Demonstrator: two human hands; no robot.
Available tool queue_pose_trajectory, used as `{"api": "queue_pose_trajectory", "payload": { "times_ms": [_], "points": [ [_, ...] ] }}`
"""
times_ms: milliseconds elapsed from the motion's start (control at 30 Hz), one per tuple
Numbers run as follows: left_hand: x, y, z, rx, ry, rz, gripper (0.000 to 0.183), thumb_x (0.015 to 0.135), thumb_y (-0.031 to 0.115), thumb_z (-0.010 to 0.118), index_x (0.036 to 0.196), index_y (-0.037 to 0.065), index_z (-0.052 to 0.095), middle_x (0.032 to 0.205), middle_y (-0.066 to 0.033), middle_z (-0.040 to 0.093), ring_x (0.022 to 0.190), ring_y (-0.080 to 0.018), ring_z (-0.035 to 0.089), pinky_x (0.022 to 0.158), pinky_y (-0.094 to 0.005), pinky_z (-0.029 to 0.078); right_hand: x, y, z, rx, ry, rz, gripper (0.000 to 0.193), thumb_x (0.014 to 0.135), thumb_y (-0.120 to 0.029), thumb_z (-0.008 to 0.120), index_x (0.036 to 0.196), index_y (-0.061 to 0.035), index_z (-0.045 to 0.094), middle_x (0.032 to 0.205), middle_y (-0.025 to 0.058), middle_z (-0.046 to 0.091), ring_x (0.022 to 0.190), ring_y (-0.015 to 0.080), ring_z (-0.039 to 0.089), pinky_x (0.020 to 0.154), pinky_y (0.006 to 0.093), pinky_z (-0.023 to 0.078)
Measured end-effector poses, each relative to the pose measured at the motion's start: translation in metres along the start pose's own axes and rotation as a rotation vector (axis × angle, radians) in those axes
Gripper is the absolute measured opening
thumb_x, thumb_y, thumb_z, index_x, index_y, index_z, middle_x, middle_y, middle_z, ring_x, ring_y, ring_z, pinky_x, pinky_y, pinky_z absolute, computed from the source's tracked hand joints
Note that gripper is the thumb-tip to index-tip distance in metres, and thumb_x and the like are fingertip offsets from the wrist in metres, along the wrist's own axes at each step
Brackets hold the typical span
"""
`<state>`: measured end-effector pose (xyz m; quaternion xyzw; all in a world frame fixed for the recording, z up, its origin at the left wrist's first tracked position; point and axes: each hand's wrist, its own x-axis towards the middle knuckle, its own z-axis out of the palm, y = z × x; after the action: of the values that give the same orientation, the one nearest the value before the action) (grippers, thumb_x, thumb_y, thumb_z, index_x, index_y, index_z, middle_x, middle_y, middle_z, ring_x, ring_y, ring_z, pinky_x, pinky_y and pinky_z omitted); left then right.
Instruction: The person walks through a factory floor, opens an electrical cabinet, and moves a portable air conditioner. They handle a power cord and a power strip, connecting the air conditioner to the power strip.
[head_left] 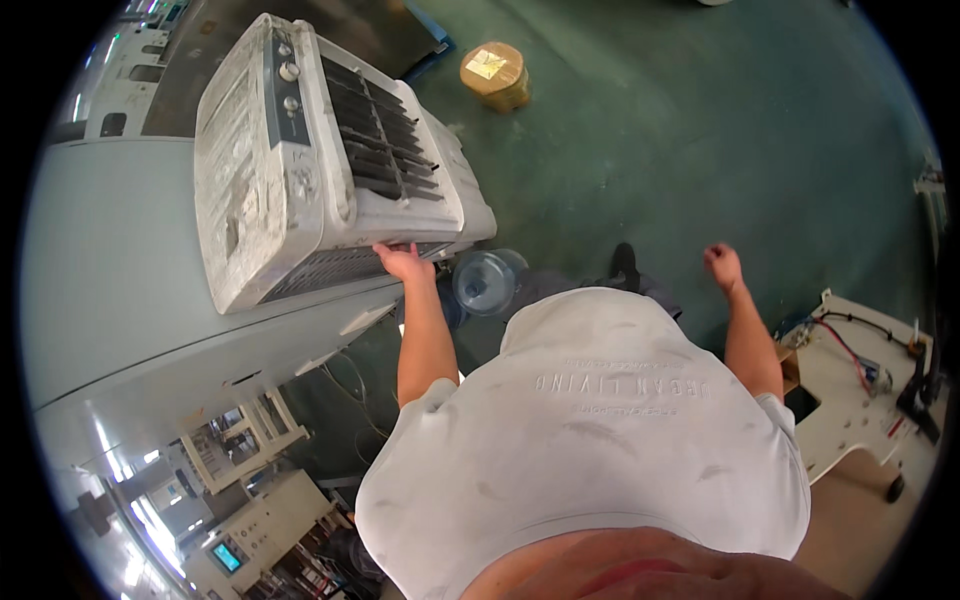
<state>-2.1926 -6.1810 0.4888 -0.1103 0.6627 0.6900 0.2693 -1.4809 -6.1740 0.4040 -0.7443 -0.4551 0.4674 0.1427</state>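
Observation:
A dirty white air cooler (300, 190) with control knobs and dark louvres stands on my left. Against its lower near side rests my left hand (405, 262), thumb and fingers stretched out and touching the casing beside the side grille. My right hand (723, 265) hangs out to the right over the floor, its fingers curled in, and I see nothing in them. Just right of my left hand, a clear blue-tinted plastic water bottle (485, 282) stands low by my legs, partly behind my shirt.
Beside the cooler is a large grey cabinet (110, 260). A round brown taped roll (495, 75) sits on the green floor (640, 120) ahead. At right stands a beige bench (850, 400) with cables and fittings. Loose cables (350, 385) hang below the cabinet; machines with a lit screen (227, 556) lie lower left.

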Motion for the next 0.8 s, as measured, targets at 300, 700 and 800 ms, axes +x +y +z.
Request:
{"api": "queue_pose_trajectory", "payload": {
  "times_ms": [300, 700, 800],
  "points": [
    [-0.045, 0.024, -0.010, -0.048, 0.382, 0.039, 0.078, 0.104, 0.067, 0.012, 0.154, 0.013, 0.038, 0.158, -0.0046, 0.042, 0.136, -0.0268, 0.044, 0.105, -0.0483, 0.038, 0.069, -0.096, -0.034, 0.234, -0.061, -0.072, 0.014, 0.097, -0.012, 0.062, 0.102, 0.0015, 0.065, 0.083, 0.0039, 0.066, 0.071, 0.0113, 0.061, 0.067, 0.0280, 0.051],
    [-0.131, -0.101, -0.017, -0.066, 0.106, 0.092, 0.070, 0.102, 0.066, 0.039, 0.147, 0.013, 0.038, 0.151, -0.0057, 0.044, 0.129, -0.0228, 0.047, 0.086, -0.0420, 0.047, 0.104, -0.188, 0.110, -0.551, -0.396, -0.423, 0.032, 0.088, -0.032, 0.069, 0.105, -0.0048, 0.073, 0.105, 0.0186, 0.074, 0.100, 0.0351, 0.070, 0.088, 0.0443, 0.055],
    [-0.170, -0.127, -0.019, 0.098, -0.049, 0.023, 0.075, 0.100, 0.057, 0.054, 0.152, 0.011, 0.025, 0.158, -0.0090, 0.032, 0.132, -0.0234, 0.045, 0.087, -0.0416, 0.047, 0.129, -0.284, 0.137, -0.494, -0.435, -0.582, 0.032, 0.090, -0.031, 0.070, 0.107, -0.0042, 0.071, 0.102, 0.0171, 0.074, 0.097, 0.0342, 0.070, 0.087, 0.0439, 0.055]
  ]
}}
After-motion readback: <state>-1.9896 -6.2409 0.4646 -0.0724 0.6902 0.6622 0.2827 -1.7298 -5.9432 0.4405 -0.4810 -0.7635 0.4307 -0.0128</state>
